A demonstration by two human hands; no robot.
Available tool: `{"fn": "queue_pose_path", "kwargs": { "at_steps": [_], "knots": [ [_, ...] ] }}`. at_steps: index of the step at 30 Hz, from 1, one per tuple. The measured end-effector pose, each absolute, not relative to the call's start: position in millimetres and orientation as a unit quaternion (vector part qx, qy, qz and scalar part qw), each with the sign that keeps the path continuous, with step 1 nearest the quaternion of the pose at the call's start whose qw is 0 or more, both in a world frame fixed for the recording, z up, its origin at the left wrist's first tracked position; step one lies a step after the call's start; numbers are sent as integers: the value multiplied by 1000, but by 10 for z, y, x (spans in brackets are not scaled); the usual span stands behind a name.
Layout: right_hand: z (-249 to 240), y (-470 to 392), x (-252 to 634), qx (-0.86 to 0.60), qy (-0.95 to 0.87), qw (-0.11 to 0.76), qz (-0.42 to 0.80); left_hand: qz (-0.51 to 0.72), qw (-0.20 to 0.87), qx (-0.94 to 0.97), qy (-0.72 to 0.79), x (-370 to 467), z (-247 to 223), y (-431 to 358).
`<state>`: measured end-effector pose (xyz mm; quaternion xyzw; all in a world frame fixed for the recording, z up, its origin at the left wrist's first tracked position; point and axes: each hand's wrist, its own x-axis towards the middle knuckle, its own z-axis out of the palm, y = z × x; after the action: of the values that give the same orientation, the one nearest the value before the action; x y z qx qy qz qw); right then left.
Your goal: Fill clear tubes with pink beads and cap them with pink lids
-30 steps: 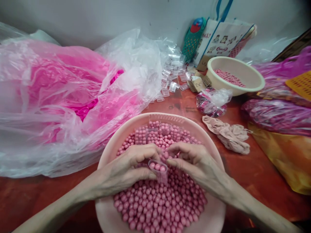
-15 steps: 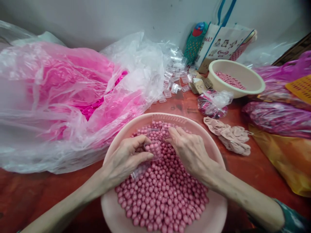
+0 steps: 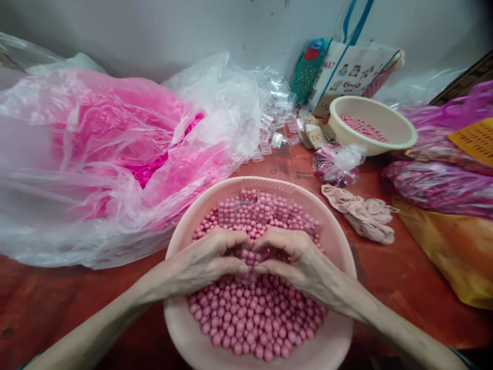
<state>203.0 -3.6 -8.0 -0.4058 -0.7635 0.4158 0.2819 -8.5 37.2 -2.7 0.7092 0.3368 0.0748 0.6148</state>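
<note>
Over a pink basin (image 3: 177,331) heaped with round pink beads (image 3: 246,318), both hands meet at a small clear plastic box (image 3: 250,258) with pink beads inside. My left hand (image 3: 210,259) is closed on the box's left side, thumb in front and fingers behind. From the right, the curled fingers and thumb of my right hand (image 3: 295,257) close on the same box, and they cover part of it. Behind the hands, clear boxes filled with beads (image 3: 234,211) lie on the heap toward the basin's far rim.
Left of the basin spreads a large clear bag (image 3: 127,139) of bright pink pieces. Empty clear boxes (image 3: 278,140) lie scattered behind. To the right are a cream bowl (image 3: 372,146) of beads, a tied bag (image 3: 335,167), a crumpled beige cloth (image 3: 362,210) and purple bags (image 3: 442,187).
My right hand has come back from the filled boxes at the far side to the box in my left hand. That box has moved slightly nearer to me.
</note>
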Motion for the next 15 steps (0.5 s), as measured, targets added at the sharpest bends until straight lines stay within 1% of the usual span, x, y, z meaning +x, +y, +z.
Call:
{"fn": "queue_pose_path", "kwargs": {
  "at_steps": [2, 6, 9, 12, 15],
  "knots": [
    [-79, -69, 2040, -413, -763, 255, 428, 61, 593, 732, 330, -83, -23, 356],
    [-37, -103, 2061, -415, -785, 196, 417, 42, 585, 752, 301, -48, 54, 338],
    [-19, -95, 2079, -393, -798, 175, 421, 41, 563, 769, 299, -48, 100, 325],
    [-44, -94, 2108, -406, -786, 197, 422, 41, 542, 780, 309, -78, 80, 320],
    [-93, -113, 2134, -429, -770, 234, 411, 49, 545, 770, 329, -101, 23, 339]
  ]
}}
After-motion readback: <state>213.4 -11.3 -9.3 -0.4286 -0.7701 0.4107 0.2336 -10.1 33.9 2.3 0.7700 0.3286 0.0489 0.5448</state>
